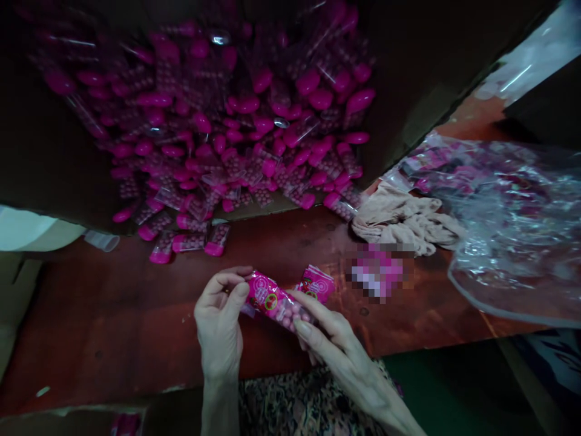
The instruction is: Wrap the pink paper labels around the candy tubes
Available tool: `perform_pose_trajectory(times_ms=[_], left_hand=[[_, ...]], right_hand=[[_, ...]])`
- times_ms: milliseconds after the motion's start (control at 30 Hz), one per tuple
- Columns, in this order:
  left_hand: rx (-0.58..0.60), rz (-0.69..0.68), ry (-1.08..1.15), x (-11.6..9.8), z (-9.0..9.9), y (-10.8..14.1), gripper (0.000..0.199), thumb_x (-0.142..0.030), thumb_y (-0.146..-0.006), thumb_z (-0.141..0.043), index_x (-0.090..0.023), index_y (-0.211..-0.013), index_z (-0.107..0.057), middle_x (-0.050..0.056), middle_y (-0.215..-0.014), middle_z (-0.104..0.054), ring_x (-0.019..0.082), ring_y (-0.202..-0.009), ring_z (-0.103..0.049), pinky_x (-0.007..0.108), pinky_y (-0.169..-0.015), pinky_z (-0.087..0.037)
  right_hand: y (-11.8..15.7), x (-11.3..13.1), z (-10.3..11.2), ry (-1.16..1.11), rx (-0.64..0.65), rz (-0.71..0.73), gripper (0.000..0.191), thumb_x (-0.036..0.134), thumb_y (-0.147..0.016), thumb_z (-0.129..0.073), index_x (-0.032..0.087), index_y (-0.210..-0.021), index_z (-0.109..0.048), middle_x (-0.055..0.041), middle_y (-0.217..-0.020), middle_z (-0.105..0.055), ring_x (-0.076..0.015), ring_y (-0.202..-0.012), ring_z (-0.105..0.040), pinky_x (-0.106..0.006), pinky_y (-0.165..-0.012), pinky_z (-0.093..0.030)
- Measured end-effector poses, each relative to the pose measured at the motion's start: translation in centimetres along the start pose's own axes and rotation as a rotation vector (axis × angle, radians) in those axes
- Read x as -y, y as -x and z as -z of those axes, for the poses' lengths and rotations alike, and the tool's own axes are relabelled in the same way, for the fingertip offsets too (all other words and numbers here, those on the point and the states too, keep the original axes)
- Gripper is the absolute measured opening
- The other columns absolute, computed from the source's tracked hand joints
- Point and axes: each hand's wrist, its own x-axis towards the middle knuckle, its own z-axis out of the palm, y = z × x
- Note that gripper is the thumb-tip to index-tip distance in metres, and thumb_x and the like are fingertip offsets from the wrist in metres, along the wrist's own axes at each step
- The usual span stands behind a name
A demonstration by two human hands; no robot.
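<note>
Grip: left hand [221, 324] and right hand [333, 336] clamp opposite ends of one candy tube [276, 303]
Candy tube: above the desk [149, 327], its right end partly hidden by the right hand
Pink patch [379, 270]: blurred into blocks, unreadable
Plastic bag [521, 242]: cut off at right

The clear cylindrical plastic tube [278, 305] shows pale-pink round beads [287, 315] and a magenta printed label [263, 292]. Toward twelve o'clock, heaped clear tubes [238, 158] wear hot-pink caps [320, 99]; toward six, mottled black-and-tan cloth [304, 402].

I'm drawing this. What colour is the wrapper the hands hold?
The wrapper is mostly pink: head view.
</note>
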Motion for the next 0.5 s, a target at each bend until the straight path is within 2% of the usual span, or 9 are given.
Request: perform_pose_trajectory(times_ms=[67,200,333,500], left_hand=[[-0.026,-0.025,-0.018,-0.2,0.3,0.0,0.009,-0.021,-0.065,-0.072,-0.018,-0.067,-0.063,0.002,-0.082,-0.068,0.014,-0.076,-0.062,0.023,-0.069,-0.047],[0.104,0.042,-0.090,-0.1,0.8,0.3,0.010,-0.018,-0.062,-0.073,-0.016,-0.060,-0.063,0.003,-0.075,-0.066,0.013,-0.075,-0.060,0.020,-0.068,-0.047],[0.047,0.096,-0.079,0.2,0.9,0.5,0.019,-0.015,-0.057,-0.076,-0.016,-0.073,-0.067,-0.001,-0.068,-0.063,0.009,-0.061,-0.054,0.016,-0.057,-0.044],[0.068,0.117,-0.092,0.3,1.3,0.5,0.015,-0.016,-0.055,-0.077,-0.016,-0.062,-0.064,-0.003,-0.061,-0.060,0.007,-0.054,-0.049,0.016,-0.052,-0.040]], right_hand=[[0.2,0.2,0.1,0.069,-0.016,0.014,0.040,0.039,-0.090,-0.045,0.033,-0.130,-0.046,-0.0032,-0.091,-0.062,-0.0156,-0.077,-0.058,-0.033,-0.071,-0.050],[0.6,0.1,0.3,0.146,-0.006,0.012,0.040,0.042,-0.089,-0.045,0.037,-0.129,-0.046,-0.0048,-0.103,-0.062,-0.0189,-0.090,-0.059,-0.042,-0.084,-0.048],[0.9,-0.2,0.2,0.161,0.015,-0.002,0.042,0.044,-0.089,-0.044,0.037,-0.130,-0.044,-0.0055,-0.108,-0.061,-0.0198,-0.095,-0.059,-0.044,-0.088,-0.046],[1.1,-0.6,0.2,0.154,0.030,0.018,0.041,0.043,-0.089,-0.044,0.038,-0.130,-0.043,-0.0044,-0.117,-0.060,-0.0208,-0.107,-0.055,-0.044,-0.094,-0.043]])
